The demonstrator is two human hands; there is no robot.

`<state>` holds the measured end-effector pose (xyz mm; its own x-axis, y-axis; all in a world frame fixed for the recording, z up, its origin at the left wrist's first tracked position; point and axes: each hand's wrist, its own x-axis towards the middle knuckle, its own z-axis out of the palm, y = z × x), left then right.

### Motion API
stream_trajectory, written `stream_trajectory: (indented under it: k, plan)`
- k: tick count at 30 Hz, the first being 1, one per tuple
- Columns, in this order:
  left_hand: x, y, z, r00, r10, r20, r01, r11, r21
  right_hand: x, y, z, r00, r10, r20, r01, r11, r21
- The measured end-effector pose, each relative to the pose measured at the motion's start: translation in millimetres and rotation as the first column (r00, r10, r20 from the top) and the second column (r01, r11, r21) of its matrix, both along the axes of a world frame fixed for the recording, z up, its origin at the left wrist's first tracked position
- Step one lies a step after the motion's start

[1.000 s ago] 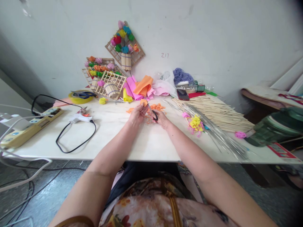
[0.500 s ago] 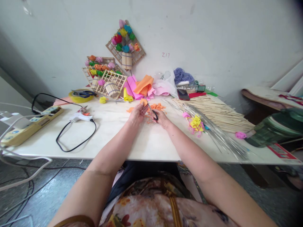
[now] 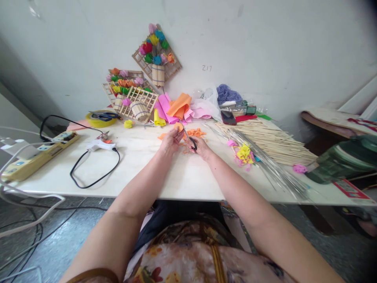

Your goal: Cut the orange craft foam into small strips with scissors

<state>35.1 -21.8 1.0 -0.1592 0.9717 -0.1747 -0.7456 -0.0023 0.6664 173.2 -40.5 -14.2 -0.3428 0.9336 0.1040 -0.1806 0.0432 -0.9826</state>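
My left hand (image 3: 172,140) is closed on a small piece of orange crepe paper (image 3: 178,126), which shows above its fingertips. In my right hand (image 3: 200,147) is a pair of scissors (image 3: 193,143) with black handles; the blades point up and left to the paper's edge. Whether the blades are apart I cannot tell. Orange paper scraps (image 3: 198,133) lie on the table just beyond my right hand, and another orange piece rests left of my left hand. Behind both hands lies a folded orange crepe sheet (image 3: 180,105) over pink sheets (image 3: 165,106).
At the left lie a glue gun (image 3: 101,146) with a looped cord and a power strip (image 3: 44,155). Paper-flower lattice panels (image 3: 138,104) lean at the back. Wooden sticks (image 3: 265,141), wires (image 3: 265,165), a phone (image 3: 228,117) and a green bottle (image 3: 341,159) occupy the right.
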Motion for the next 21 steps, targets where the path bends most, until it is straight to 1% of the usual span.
stream_trajectory:
  k: [5, 15, 21]
  plan:
    - [-0.9, 0.3, 0.4, 1.000, 0.021, -0.007, -0.021, 1.000, -0.003, 0.5, -0.4, -0.5, 1.000, -0.006, 0.009, 0.006, 1.000, -0.001]
    - [-3.5, 0.0, 1.4, 0.999, 0.022, -0.032, -0.022, 1.000, -0.008, 1.0, -0.2, -1.0, 1.000, -0.004, 0.022, 0.005, 1.000, -0.016]
    - [-4.5, -0.2, 0.6, 0.999, 0.014, -0.033, -0.013, 1.000, 0.016, 1.1, -1.8, -0.2, 1.000, 0.003, 0.015, -0.003, 1.000, -0.005]
